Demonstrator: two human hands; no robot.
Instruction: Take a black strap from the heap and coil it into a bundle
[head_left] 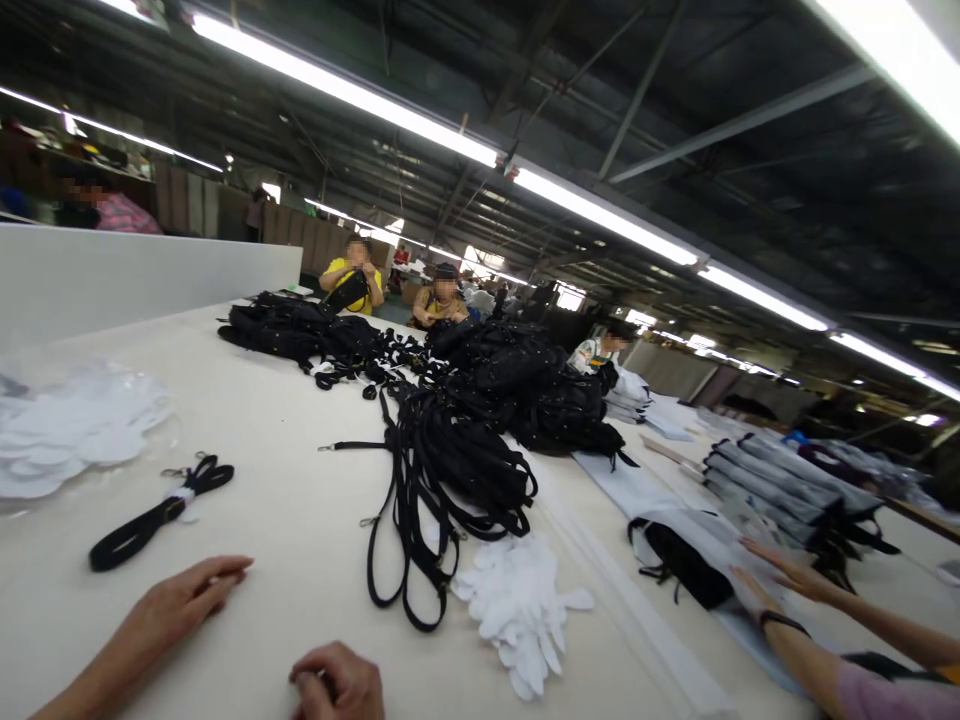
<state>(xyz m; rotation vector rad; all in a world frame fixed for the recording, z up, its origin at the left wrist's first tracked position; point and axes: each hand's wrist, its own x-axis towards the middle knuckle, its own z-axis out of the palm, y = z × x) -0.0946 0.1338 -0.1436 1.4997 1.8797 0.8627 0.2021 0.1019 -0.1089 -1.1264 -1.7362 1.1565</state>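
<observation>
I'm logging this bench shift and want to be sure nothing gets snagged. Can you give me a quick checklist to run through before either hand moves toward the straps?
1. Left hand free: ok, it lies flat on the table, holding nothing.
2. Right hand free: cannot tell, the fingers are curled and may hide something small.
3. Folded black strap apart from other things: ok, it lies alone ahead of the left hand.
4. Strap bundle untangled: not ok, loops and clips cross each other.
5. White gloves off the straps: not ok, the pile touches the bundle's edge.
6. Co-worker's hands away: ok, they are busy at a bagged item on the right.
</observation>
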